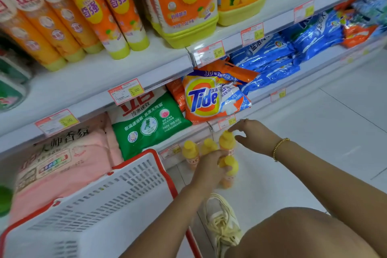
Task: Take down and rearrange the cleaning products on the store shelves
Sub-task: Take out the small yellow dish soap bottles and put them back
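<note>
You have four small yellow-capped bottles standing on the floor (303, 142), close against the foot of the bottom shelf (194, 132) and well below the soap bags. Your left hand (209, 165) has its fingers curled round the top of the nearest bottle (230, 171), about at the cap. Your right hand (254, 137) (the one with the bracelet (280, 146)) is spread loosely, one fingertip touching the cap of the far bottle (227, 139) – it grips nothing that I can see. The middle bottle (209, 145) and the end bottle (190, 152) stand free beside them.

These look like light, stiff plastic bottles with smooth, probably slippery sides; narrow and tall, they likely tip at a nudge, and they stand near enough to knock one another over. Take each by the shoulder just under the cap, or round the body, thumb against fingers – a cap alone could turn or come loose. They seem small enough to lift one per hand. The white basket (125, 184) sits right beside your left arm, so mind its red rim as you swing back.
</note>
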{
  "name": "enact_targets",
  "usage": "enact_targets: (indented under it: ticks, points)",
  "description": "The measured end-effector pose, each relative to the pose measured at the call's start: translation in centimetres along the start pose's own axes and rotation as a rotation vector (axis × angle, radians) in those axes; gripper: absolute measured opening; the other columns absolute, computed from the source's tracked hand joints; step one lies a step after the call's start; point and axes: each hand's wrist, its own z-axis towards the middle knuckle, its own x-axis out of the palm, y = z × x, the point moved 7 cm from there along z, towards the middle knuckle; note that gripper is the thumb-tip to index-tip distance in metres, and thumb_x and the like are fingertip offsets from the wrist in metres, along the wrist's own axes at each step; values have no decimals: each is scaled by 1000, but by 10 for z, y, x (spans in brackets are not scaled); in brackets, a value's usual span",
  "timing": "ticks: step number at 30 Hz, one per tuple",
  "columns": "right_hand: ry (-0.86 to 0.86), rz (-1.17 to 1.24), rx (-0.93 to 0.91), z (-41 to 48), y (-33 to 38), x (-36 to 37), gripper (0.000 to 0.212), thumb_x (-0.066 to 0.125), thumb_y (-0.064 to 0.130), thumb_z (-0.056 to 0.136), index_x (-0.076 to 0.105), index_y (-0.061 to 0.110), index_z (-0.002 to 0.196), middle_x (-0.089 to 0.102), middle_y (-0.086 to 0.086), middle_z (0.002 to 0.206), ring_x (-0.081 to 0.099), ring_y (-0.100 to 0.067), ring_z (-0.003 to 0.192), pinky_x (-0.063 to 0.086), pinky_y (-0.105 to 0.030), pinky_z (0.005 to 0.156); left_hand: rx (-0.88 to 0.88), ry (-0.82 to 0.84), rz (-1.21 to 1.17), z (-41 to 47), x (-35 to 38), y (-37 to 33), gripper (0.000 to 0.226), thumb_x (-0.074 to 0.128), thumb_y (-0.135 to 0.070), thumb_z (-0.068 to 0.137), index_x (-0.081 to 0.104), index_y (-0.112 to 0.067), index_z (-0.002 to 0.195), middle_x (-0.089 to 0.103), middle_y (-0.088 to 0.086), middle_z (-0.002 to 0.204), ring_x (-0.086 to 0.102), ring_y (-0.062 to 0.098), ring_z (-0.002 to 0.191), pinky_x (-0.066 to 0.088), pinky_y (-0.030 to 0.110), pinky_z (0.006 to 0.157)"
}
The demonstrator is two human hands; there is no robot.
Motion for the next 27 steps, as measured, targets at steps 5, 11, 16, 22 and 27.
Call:
enact_targets:
  ticks: [5,11,16,22,27]
  points:
    - [-189,18,-108,16,57,-54,17,56,20,91,71,13,97,69,-4,102,62,-19,91,47,-28,79,158,-179,-28,-22,-74,-34,17,67,-36,83,63,-23,72,66,-4,66,61,8,64,52,30,69]
    - [-497,74,-370,43,180,-139,15,62,23,88,64,14,76,59,-4,75,53,-19,71,41,-33,64,290,-733,-120,-65,-253,-83,42,63,-34,91,53,-8,60,56,14,55,53,17,51,46,32,58]
    - [-416,13,-395,107,248,-135,19,54,22,92,65,10,102,61,-11,102,56,-27,97,42,-35,80,211,-940,-108,-56,-378,-76,8,67,-23,88,63,-18,84,67,-4,83,63,11,78,48,27,75]
    - [-539,-119,-303,146,276,-106,31,47,26,91,65,2,83,60,-16,83,56,-34,85,45,-37,65,71,-990,-97,-17,-474,-48,51,73,-34,71,61,-9,114,68,8,110,64,29,102,51,40,91]
    - [-691,-262,-316,148,278,-96,29,39,26,85,56,12,67,51,-8,63,49,-29,58,39,-35,48,13,-1038,-98,13,-514,-47,49,73,-26,82,54,-8,123,63,11,126,61,30,113,48,37,92]
